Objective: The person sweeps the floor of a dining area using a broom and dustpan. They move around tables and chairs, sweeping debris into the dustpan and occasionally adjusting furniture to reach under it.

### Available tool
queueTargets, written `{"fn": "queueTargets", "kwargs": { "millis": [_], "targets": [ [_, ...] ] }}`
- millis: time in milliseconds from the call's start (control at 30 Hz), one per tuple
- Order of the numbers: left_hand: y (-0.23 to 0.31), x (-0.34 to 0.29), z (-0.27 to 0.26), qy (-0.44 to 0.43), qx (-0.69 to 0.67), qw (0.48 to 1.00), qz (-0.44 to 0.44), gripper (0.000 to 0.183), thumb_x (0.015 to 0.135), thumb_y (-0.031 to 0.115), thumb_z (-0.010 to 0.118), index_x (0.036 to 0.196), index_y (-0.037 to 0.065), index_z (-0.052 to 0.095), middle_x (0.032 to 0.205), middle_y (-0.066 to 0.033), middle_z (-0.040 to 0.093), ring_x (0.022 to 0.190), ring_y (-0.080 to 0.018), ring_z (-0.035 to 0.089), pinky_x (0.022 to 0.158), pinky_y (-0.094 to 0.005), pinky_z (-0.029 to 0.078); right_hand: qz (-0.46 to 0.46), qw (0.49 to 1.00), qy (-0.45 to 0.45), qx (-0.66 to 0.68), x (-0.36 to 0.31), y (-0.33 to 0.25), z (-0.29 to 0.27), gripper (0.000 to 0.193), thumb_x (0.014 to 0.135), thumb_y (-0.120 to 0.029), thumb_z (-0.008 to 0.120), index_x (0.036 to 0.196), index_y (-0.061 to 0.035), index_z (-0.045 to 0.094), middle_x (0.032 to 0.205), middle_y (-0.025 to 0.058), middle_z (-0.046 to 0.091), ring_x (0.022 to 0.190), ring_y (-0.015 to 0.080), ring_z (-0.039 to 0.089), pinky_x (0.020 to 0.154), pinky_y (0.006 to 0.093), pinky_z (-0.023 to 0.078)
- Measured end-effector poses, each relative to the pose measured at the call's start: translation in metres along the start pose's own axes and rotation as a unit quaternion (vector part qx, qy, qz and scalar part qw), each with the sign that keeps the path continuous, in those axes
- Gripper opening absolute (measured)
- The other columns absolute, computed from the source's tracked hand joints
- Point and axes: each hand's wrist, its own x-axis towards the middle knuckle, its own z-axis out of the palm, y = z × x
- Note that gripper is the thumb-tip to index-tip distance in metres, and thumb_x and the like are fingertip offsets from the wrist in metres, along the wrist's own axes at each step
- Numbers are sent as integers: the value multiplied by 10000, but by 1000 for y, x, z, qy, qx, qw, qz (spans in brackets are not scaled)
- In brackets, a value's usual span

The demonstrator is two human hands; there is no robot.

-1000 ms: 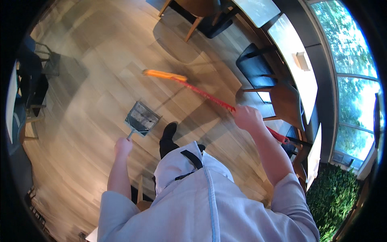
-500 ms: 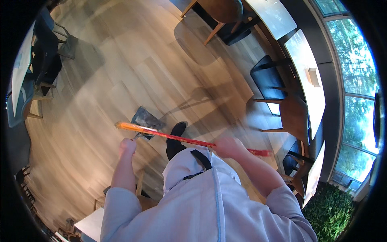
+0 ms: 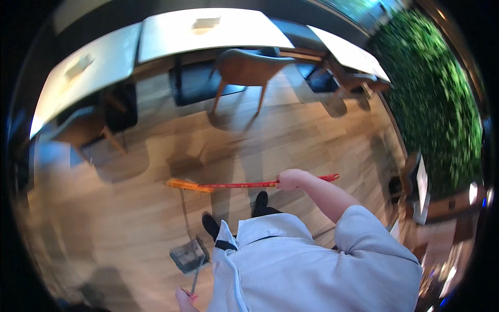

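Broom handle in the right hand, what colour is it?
Red; the broom handle ends in orange bristles, seen from the head view.

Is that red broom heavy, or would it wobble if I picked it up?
Probably light: the right hand alone holds the broom out level by its thin red stick. The stick looks straight, so likely stiff. The orange bristles sit far from the grip, so that end might dip or swing.

No packages, labels or screens seen. Two small flat pale rectangles, maybe sign cards: one point(image 3: 206, 22) on middle white table point(image 3: 171, 39), other point(image 3: 79, 64) on left table point(image 3: 99, 65). Too blurred to tell more.
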Motion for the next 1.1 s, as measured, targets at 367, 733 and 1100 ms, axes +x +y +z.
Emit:
{"fn": "queueTargets", "kwargs": {
  "millis": [367, 733, 1100],
  "targets": [
    [91, -130, 262, -20, 236, 962, 135, 457, 926, 522, 469, 833, 78, 516, 643, -108, 496, 505, -302, 524, 435, -497, 480, 266, 802, -57, 532, -29, 442, 112, 308, 924, -348, 591, 731, -109, 610, 719, 41, 597, 659, 182, 545, 665, 390, 458],
    [72, -309, 590, -63, 467, 847, 248, 445, 921, 540, 514, 918, 95, 541, 682, -87, 503, 553, -271, 494, 491, -501, 466, 344, 852, -71, 389, -77, 739, 246, 315, 796, -324, 725, 1054, -145, 739, 1037, 72, 715, 957, 229, 682, 872, 373, 519],
    [33, -346, 972, -156, 550, 736, 362, 457, 931, 446, 431, 834, 11, 535, 664, -143, 515, 485, -333, 553, 394, -481, 485, 378, 643, -339, 573, -125, 937, 342, 342, 820, -421, 761, 818, -94, 659, 810, 53, 631, 727, 193, 577, 717, 405, 499]
  ]
}}
